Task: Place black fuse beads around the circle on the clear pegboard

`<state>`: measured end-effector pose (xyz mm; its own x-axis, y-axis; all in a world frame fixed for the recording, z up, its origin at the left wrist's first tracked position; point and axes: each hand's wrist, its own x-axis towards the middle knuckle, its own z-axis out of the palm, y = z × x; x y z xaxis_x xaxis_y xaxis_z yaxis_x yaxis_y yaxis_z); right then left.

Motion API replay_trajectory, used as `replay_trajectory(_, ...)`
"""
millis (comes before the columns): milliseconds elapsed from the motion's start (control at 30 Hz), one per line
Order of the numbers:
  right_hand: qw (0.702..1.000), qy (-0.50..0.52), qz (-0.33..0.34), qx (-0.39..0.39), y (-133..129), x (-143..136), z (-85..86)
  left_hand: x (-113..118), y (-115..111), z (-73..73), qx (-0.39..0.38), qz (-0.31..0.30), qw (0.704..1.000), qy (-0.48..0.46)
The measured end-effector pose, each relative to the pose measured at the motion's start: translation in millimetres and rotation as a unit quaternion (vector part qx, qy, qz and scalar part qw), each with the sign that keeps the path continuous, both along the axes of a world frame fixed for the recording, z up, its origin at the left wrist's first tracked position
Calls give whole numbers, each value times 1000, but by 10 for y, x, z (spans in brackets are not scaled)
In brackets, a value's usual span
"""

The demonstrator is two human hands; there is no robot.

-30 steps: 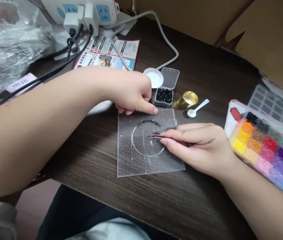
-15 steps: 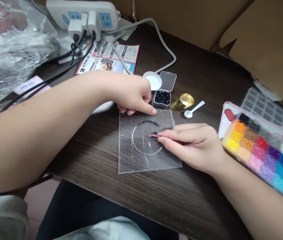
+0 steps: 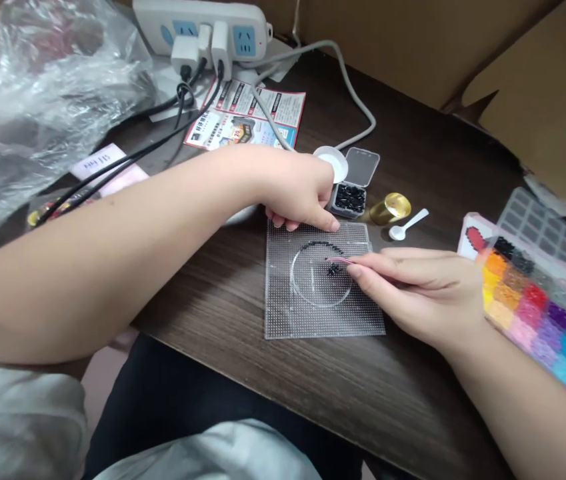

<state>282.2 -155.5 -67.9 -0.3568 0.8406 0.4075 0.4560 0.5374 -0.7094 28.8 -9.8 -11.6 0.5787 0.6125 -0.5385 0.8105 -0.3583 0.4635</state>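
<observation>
From where I stand, the clear pegboard (image 3: 283, 317) lies flat on the worktop (image 3: 213, 300), and a pale ring (image 3: 291, 280) shows on it. Only the far arc of that ring carries a row of black beads (image 3: 321, 244); the near and left stretches look bare, so I'd judge the circle well short of closed. A small heap of loose beads (image 3: 333, 270) sits inside the ring, unplaced. The right hand (image 3: 413, 283) pinches slim tweezers (image 3: 340, 260), tips over the ring just beside the heap; whether they grip a bead is too small to tell. The left hand (image 3: 303, 193) has its thumb on the board's far edge, fingers partly curled; I can't tell if it grasps the edge. Beyond the board, an open bead box (image 3: 350, 199) looks well stocked with black.
</observation>
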Motion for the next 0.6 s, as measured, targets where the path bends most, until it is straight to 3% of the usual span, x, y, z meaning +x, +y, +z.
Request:
replay_trajectory(167, 997, -51, 30, 46, 2, -119, 111, 15, -57, -41, 17, -5, 1000, -25)
replay_trajectory(300, 996, -61, 40, 58, 5, -144, 95, 39, -92, -63, 38, 10, 999, -23)
replay_trajectory(600, 996, -62, 50, 43, -27, -171, 72, 136, -124, 18, 43, 7, 997, 60)
